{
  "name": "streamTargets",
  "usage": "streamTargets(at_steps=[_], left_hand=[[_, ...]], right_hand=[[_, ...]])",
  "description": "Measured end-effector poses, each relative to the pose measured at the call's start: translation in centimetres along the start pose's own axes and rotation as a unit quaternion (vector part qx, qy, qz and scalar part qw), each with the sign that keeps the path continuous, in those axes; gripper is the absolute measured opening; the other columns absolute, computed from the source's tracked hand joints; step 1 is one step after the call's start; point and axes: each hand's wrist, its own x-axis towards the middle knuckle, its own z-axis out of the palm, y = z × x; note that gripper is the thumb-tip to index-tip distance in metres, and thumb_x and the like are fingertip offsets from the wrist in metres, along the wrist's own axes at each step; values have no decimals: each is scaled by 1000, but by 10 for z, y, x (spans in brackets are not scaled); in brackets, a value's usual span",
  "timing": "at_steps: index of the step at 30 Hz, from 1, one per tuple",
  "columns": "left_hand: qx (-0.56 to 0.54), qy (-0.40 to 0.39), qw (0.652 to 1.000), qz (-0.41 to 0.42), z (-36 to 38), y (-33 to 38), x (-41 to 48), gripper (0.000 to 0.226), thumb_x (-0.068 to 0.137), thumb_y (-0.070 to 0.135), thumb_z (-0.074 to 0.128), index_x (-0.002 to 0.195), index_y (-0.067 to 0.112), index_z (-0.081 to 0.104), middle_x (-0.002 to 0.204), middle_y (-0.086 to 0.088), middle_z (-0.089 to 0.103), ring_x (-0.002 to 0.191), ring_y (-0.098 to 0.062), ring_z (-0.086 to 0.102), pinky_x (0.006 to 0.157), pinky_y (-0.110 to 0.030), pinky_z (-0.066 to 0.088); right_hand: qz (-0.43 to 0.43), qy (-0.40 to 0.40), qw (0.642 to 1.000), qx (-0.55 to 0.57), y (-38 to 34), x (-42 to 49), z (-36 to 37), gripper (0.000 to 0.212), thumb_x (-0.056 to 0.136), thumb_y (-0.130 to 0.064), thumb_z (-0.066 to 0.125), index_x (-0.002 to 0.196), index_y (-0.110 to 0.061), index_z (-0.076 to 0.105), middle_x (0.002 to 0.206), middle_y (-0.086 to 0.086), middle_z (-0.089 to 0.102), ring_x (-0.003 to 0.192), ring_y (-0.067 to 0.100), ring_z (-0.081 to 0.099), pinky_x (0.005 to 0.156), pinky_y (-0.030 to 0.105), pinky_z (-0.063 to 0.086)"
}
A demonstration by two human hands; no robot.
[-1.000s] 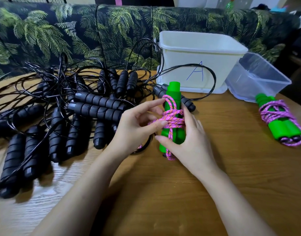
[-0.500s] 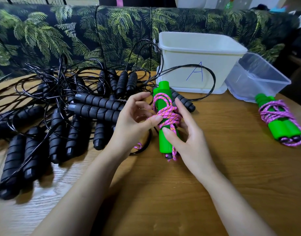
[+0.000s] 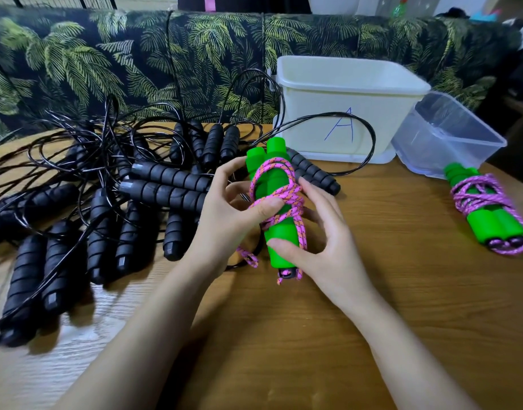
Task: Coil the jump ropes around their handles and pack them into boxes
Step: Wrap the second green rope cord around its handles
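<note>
Green foam handles (image 3: 279, 236) of a pink braided jump rope (image 3: 285, 196) are held upright in front of the white plastic box marked A (image 3: 343, 93), right hand (image 3: 322, 247) curled round their lower end, left hand (image 3: 224, 214) pinching the wraps under its thumb, seemingly so the coil cannot slacken.

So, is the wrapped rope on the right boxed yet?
No: the wrapped rope lies on the table, outside the clear box beside it.
</note>
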Motion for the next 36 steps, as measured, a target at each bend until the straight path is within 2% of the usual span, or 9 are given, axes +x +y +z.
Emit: streamTargets(at_steps=[4,11,15,18,21,24,29,32,36], left_hand=[[38,-6,999,22,-3,-1,2,78,61,32,86,131,30,51,98,4,70,85,-12,67,75,-28,55],[35,-17,998,45,-5,2,2,65,71,20,81,128,28,52,90,3,68,81,-19,62,76,-30,54],[36,-28,998,43,-8,3,5,64,73,21,80,131,23,51,90,4,66,80,-19,63,74,-29,53],[46,-27,997,48,-11,4,6,64,72,32,81,129,27,52,87,5,67,79,-21,61,78,-38,52],[47,-1,998,44,-10,4,6,64,71,27,83,128,26,53,85,3,69,81,-18,63,81,-41,52],[44,35,997,50,-5,2,3,65,70,22,85,127,24,54,85,1,69,78,-17,64,76,-35,55],[69,93,990,84,1,1,0,58,65,26,88,115,29,60,88,-4,69,77,-12,60,72,-23,52],[92,93,988,82,4,0,-3,60,62,31,88,115,28,61,88,-1,70,79,-11,62,72,-24,52],[93,51,992,68,7,3,-7,69,61,26,91,123,20,60,94,-4,70,70,-14,64,69,-30,57]], right_hand=[[27,4,999,32,3,1,0,88,73,-44,72,151,-24,36,147,-21,43,136,2,44,113,38,40],[72,-30,990,121,5,5,-14,88,77,-40,72,153,-20,34,150,-6,48,138,10,44,113,48,38],[80,-21,978,189,0,6,-16,73,80,-20,73,145,-25,41,140,-5,58,131,9,53,103,36,48],[90,-32,964,248,-3,6,-20,69,76,-22,76,139,-21,47,134,3,63,126,18,58,94,32,53],[85,-22,963,254,-3,8,-22,58,83,-16,69,138,-20,52,137,1,59,128,17,56,94,31,53],[17,14,986,166,-3,8,-19,48,90,-13,62,136,-22,56,143,-3,50,135,15,47,111,39,41],[-66,48,995,-56,1,4,-12,47,99,-4,49,140,-28,52,149,-5,47,141,7,38,115,30,34],[-81,58,973,-206,1,0,-6,51,98,-26,42,147,-39,39,155,-4,39,141,7,37,105,21,37],[-71,90,925,-361,-1,-3,1,85,76,-62,54,153,-35,29,154,1,39,133,23,45,77,36,55]])
